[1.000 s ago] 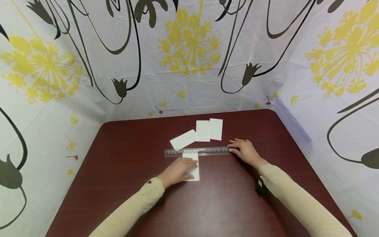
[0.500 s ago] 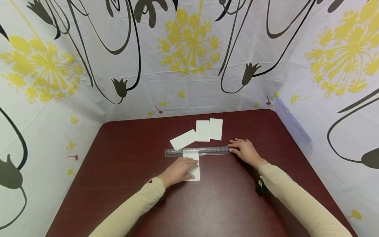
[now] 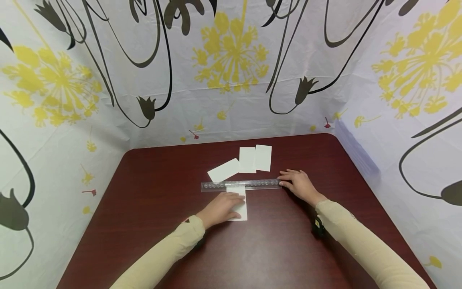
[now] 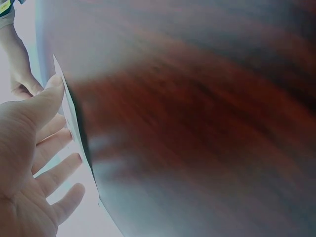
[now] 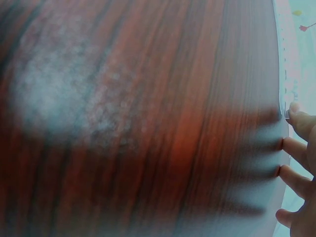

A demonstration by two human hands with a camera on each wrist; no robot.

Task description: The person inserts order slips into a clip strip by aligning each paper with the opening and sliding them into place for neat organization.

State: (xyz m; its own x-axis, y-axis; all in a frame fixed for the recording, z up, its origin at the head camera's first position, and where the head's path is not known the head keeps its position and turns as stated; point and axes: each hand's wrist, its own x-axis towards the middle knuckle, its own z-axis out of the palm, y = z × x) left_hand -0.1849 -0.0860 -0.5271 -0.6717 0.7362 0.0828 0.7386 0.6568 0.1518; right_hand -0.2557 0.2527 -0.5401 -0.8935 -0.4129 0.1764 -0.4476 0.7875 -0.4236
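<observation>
A clear plastic ruler (image 3: pixel 260 184) lies across the table, its left part overlapping the top end of a white card (image 3: pixel 241 210). My left hand (image 3: pixel 221 208) rests flat over that card, fingers extended towards the ruler. In the left wrist view, the thumb of my left hand (image 4: pixel 29 133) lies along the edge of the card (image 4: pixel 69 111), the other fingers spread over it. At the ruler's right end is my right hand (image 3: pixel 300 185), its fingertips touching the end. In the right wrist view, the fingers of my right hand (image 5: pixel 298 168) are spread, one tip against the ruler (image 5: pixel 283 79).
Beyond the ruler lie three more white cards: a slanted one (image 3: pixel 223 170) whose near corner meets the ruler, an upright one (image 3: pixel 247 159), and another (image 3: pixel 263 157) beside it. A patterned cloth (image 3: pixel 231 116) hangs around the dark red table (image 3: pixel 162 180).
My left hand has slid a little to the right, taking the white card along under the ruler. The ruler, my right hand and the other cards stay in place.
</observation>
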